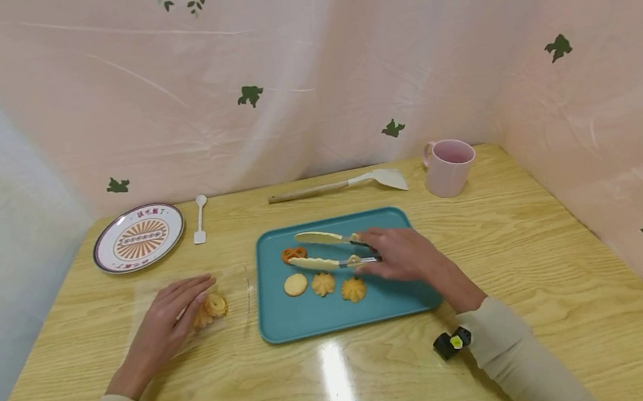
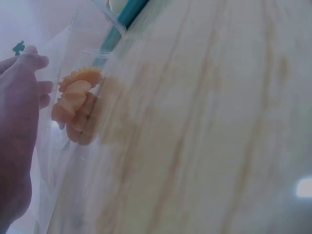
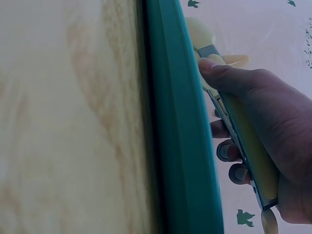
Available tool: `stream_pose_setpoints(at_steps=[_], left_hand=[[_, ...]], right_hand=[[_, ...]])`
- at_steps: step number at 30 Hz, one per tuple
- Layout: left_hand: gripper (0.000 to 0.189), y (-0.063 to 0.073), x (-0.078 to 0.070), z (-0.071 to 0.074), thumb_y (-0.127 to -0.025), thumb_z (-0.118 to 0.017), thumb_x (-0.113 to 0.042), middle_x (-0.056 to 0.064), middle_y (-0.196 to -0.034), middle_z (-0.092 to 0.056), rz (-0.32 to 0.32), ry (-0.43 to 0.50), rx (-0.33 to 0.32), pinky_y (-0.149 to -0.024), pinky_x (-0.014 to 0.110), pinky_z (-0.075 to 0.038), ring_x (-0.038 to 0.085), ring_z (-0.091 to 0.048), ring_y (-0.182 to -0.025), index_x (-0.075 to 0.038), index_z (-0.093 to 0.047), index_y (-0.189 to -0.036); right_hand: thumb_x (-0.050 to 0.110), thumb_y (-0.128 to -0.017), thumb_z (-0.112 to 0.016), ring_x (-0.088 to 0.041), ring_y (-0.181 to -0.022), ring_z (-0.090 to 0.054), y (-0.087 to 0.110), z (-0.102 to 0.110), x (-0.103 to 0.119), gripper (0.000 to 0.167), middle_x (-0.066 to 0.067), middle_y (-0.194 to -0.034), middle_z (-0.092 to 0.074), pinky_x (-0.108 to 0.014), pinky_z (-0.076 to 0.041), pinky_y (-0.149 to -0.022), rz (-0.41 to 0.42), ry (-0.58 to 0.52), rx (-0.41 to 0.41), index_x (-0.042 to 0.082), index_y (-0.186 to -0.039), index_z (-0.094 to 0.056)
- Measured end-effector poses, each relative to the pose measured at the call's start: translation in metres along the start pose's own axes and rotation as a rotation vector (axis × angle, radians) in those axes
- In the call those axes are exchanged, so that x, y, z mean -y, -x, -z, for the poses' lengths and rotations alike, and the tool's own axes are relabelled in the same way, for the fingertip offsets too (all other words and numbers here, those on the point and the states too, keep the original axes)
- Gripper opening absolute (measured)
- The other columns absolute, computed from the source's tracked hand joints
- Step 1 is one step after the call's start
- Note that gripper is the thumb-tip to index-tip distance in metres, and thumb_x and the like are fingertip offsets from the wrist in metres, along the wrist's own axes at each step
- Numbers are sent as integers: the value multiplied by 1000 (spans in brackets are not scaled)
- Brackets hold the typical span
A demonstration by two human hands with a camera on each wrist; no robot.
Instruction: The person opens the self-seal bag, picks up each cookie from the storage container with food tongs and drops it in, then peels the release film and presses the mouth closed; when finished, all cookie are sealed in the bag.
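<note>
My right hand [image 1: 400, 254] grips a pair of tongs [image 1: 315, 264] with cream-coloured tips, fingers wrapped round the handles in the right wrist view. The spread tips hang over a teal tray [image 1: 290, 331], the lower one overlapping a brown pretzel [image 1: 293, 254]. In front of the tongs lie a round biscuit [image 1: 295, 285] and two flower-shaped biscuits [image 1: 323, 284]. My left hand [image 1: 168, 318] rests on a clear plastic bag [image 1: 235, 291] left of the tray, its fingers fairly straight. Several biscuits [image 2: 75, 100] sit inside the bag, right by the fingers.
At the back left stand a patterned plate [image 1: 114, 260] and a small white spoon [image 1: 199, 221]. Behind the tray lies a wooden-handled spatula [image 1: 320, 190], and a pink mug [image 1: 447, 172] is at the back right. A pink curtain [image 1: 309, 113] hangs behind the table [image 1: 249, 389].
</note>
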State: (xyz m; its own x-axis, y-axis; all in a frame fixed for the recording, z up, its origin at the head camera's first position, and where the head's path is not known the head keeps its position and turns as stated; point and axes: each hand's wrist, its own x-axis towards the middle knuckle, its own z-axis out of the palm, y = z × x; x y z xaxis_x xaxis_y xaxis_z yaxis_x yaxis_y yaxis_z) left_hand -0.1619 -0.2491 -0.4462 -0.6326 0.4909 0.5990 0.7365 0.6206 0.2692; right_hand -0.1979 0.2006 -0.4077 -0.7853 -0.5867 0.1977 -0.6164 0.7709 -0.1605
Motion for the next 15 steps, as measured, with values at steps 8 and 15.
stream_pose_setpoints(at_steps=[8,15], left_hand=[[34,1,-1,0,-102,-63,-1,14,-134,-68,24,12,2,-116,19,-25,34,-59,-123,-5,-68,-135],[37,2,-1,1,-100,-65,1,13,-135,-67,33,15,4,-116,18,-25,34,-59,-123,-6,-68,-135]], right_hand=[[48,-92,-77,-30,-99,-71,-1,-2,-1,65,-16,-120,-71,-49,-58,-81,4,12,9,-1,-134,-65],[50,-93,-75,-31,-101,-71,-4,-2,-1,67,-17,-122,-70,-49,-58,-81,9,13,36,0,-136,-63]])
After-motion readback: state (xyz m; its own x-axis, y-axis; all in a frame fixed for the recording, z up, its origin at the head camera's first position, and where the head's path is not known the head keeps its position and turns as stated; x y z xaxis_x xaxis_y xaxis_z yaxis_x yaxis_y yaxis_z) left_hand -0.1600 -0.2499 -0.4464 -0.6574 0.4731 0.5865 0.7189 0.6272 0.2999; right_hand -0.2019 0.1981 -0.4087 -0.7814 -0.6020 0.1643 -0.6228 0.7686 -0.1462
